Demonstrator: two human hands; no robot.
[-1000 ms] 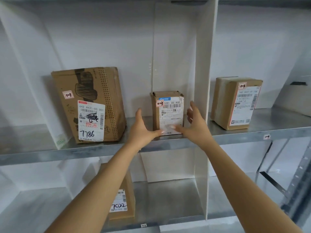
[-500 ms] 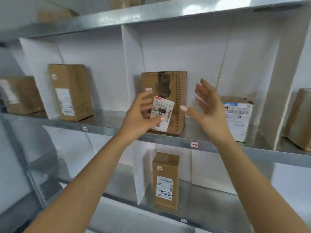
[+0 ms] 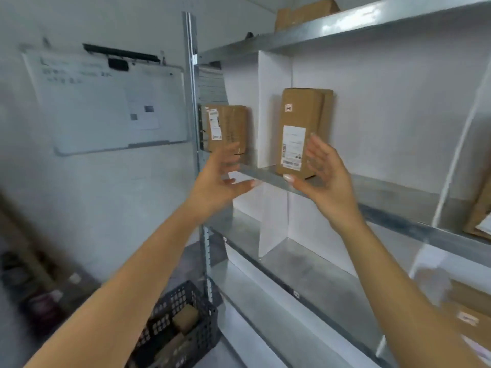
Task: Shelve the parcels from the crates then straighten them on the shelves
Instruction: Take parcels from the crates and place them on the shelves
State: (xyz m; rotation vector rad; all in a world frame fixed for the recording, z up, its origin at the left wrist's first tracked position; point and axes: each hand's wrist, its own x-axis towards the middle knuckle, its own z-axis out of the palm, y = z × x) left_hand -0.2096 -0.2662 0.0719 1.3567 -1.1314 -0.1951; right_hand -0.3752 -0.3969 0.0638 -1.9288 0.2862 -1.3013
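A tall brown parcel (image 3: 303, 128) with a white label stands upright on the metal shelf (image 3: 385, 192), just right of a white divider (image 3: 273, 110). A second brown parcel (image 3: 225, 126) stands in the leftmost bay by the upright post. My left hand (image 3: 220, 181) is raised in front of the shelf edge, fingers spread, holding nothing. My right hand (image 3: 324, 176) is open too, palm facing left, in front of the tall parcel's lower right corner. Whether it touches the parcel I cannot tell.
A black plastic crate (image 3: 180, 328) with brown parcels inside sits on the floor at the shelf's left end. A whiteboard (image 3: 106, 102) hangs on the left wall. More parcels show at the far right (image 3: 478, 213), lower right (image 3: 470, 312) and on the top shelf (image 3: 303, 11).
The view has swung left along the shelf, away from the small parcel my hands framed. Both hands stayed open and now hover by the tall parcel near the shelf's left end.
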